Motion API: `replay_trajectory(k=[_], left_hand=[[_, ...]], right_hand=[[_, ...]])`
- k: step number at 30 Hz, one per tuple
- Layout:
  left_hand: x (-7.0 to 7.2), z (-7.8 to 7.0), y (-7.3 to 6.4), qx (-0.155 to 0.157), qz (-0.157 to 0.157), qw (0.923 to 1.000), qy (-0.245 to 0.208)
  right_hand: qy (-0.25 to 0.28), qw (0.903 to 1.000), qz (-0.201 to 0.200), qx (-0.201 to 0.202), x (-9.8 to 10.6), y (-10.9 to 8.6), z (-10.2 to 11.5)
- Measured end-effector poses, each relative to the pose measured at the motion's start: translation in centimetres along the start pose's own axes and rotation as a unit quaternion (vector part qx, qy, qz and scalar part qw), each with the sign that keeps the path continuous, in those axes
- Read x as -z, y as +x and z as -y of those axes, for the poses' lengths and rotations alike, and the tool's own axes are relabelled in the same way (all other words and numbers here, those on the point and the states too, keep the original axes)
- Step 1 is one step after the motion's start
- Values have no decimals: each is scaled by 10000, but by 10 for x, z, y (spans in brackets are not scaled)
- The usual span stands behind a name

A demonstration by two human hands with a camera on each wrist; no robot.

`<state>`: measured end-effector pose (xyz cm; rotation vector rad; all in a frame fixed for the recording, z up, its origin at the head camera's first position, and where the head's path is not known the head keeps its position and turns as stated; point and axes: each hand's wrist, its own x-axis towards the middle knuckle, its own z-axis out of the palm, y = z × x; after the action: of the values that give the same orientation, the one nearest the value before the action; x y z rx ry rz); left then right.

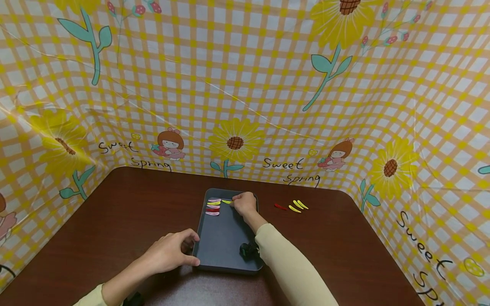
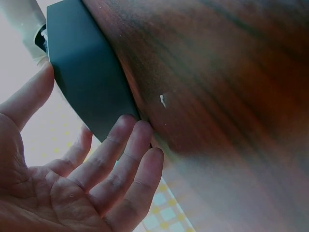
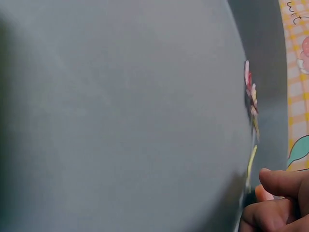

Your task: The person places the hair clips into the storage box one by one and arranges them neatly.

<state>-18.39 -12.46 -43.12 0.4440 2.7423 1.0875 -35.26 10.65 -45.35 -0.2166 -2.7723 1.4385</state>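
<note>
Along the left side of a dark grey tray [image 1: 226,242], my left hand [image 1: 168,250] rests with thumb and fingertips against the wall near the front corner. Its fingers [image 2: 116,179] are loosely bent, spread apart from the thumb. Inside the tray's far end, my right hand [image 1: 245,205] pinches a yellow hair clip [image 1: 226,202] by one end; the fingertips partly hide it. Left of that clip, several pink, yellow and red hair clips [image 1: 213,207] lie in a column. In the right wrist view, the yellow clip [image 3: 251,162] shows just beyond the curled fingers.
On the brown table [image 1: 153,199], right of the tray, lie a red hair clip [image 1: 280,207] and 3 yellow hair clips [image 1: 295,208]. A checked, flower-printed cloth [image 1: 245,85] stands behind the table and along both sides.
</note>
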Motion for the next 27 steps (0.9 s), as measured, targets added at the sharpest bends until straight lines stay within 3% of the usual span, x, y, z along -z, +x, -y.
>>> replay_trajectory(k=[12,27], left_hand=[[-1,-2,-1,48,10,10000,10],[-2,1,0,-66,-46,9999,65]], right_hand=[[366,9985,318,-239,15,-2,10],[515,9976,362,-283,46,-11,12]])
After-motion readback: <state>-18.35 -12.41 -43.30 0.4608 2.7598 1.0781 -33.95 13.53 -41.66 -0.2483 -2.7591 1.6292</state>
